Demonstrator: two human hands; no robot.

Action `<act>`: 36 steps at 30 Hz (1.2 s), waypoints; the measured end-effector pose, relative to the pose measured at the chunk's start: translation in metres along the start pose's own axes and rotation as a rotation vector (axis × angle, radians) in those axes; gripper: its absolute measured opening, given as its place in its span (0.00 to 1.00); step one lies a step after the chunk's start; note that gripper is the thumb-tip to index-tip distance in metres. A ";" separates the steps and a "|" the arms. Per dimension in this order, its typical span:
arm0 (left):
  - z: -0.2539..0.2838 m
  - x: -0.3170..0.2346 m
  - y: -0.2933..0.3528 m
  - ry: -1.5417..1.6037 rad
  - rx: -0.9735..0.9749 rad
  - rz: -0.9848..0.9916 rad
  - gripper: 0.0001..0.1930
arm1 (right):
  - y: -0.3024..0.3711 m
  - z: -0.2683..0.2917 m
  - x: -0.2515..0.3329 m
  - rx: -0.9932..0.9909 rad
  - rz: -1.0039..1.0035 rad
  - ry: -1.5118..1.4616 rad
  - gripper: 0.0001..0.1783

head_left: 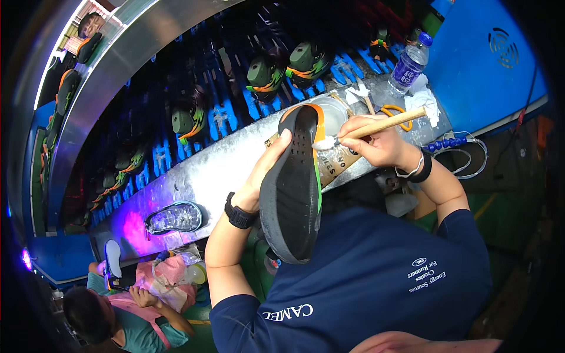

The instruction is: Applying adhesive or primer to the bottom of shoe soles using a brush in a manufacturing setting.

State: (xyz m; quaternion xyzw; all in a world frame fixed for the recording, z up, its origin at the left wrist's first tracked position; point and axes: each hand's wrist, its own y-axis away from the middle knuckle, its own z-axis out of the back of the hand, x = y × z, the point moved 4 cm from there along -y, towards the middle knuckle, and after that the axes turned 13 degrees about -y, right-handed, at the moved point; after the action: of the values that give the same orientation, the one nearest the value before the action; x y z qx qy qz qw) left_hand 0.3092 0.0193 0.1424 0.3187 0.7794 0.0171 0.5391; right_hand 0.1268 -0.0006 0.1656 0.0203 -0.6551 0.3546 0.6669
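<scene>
My left hand (268,167) grips a shoe upper (294,200) by its side, with the thumb near the toe end. The shoe's black underside faces up, and orange and green show along its edge. In my right hand (379,144) is a brush (391,124) with a wooden handle, pinched between thumb and fingers. Its white bristle end touches the shoe's edge near the perforated part. Behind the shoe, partly hidden by it, stands a round dish (335,116). A printed brown cardboard piece (338,167) lies beneath my right hand.
A metal ledge (229,156) runs along a line of blue racks (222,117) carrying shoes on green lasts (303,57). At right are a water bottle (409,66), crumpled tissue (422,101) and an orange loop handle (403,113). A sole (173,219) lies leftward; a co-worker (118,317) sits lower left.
</scene>
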 end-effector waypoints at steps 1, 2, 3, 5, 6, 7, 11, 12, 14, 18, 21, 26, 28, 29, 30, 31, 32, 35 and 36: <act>0.003 0.002 -0.002 -0.031 0.005 0.023 0.23 | -0.001 -0.001 0.001 -0.001 -0.013 -0.017 0.05; 0.004 0.005 -0.001 -0.063 0.012 0.049 0.23 | -0.001 0.000 0.002 0.000 -0.017 -0.018 0.05; 0.003 0.004 0.001 -0.060 0.012 0.051 0.23 | -0.003 0.005 0.001 -0.039 -0.043 0.006 0.05; -0.001 -0.002 0.006 -0.169 -0.030 0.024 0.24 | -0.006 0.013 -0.004 -0.129 0.082 0.059 0.05; 0.001 -0.001 0.005 -0.168 -0.030 0.024 0.24 | -0.009 0.015 -0.006 -0.128 0.081 0.059 0.05; 0.002 -0.002 0.002 -0.220 0.002 -0.036 0.25 | -0.010 0.018 -0.006 -0.171 0.109 0.102 0.04; 0.003 -0.008 -0.001 -0.315 0.012 -0.146 0.27 | 0.000 0.011 -0.003 -0.169 0.007 0.105 0.04; 0.004 -0.008 -0.001 -0.314 0.012 -0.145 0.27 | 0.003 0.009 -0.005 -0.148 -0.058 0.085 0.04; 0.006 -0.006 -0.002 -0.357 -0.019 -0.129 0.27 | 0.003 0.003 -0.001 -0.102 0.075 0.124 0.03; 0.006 -0.007 -0.004 -0.388 0.004 -0.098 0.22 | 0.001 0.009 -0.007 -0.258 0.018 0.016 0.03; -0.001 -0.017 -0.001 -0.404 -0.075 -0.221 0.22 | -0.006 0.010 -0.010 -0.268 0.067 0.072 0.04; 0.005 -0.022 -0.003 -0.542 -0.045 -0.209 0.22 | -0.004 -0.007 0.002 -0.101 0.011 0.088 0.02; 0.005 -0.024 -0.005 -0.559 -0.044 -0.231 0.22 | -0.001 -0.014 0.008 -0.042 0.065 0.065 0.02; 0.004 -0.026 -0.006 -0.578 -0.043 -0.257 0.21 | 0.000 -0.017 0.012 -0.013 0.095 0.072 0.02; 0.005 -0.026 -0.007 -0.578 -0.041 -0.257 0.21 | 0.001 -0.020 0.017 0.000 0.118 0.077 0.02; 0.007 -0.025 -0.008 -0.575 -0.057 -0.251 0.22 | 0.004 -0.021 0.020 0.008 0.106 0.069 0.03; 0.009 -0.024 -0.008 -0.570 -0.075 -0.243 0.22 | 0.006 -0.023 0.021 0.018 0.093 0.058 0.03; 0.015 -0.023 -0.012 -0.576 -0.082 -0.222 0.21 | 0.008 -0.030 0.028 0.108 0.105 -0.001 0.05; 0.016 -0.023 -0.013 -0.573 -0.082 -0.218 0.21 | 0.007 -0.031 0.031 0.108 0.100 -0.002 0.05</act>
State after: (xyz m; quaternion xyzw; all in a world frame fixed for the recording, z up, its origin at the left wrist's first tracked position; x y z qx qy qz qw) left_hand 0.3214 -0.0076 0.1504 0.2029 0.6241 -0.0998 0.7479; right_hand 0.1460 0.0341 0.1859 0.0240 -0.6359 0.4223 0.6456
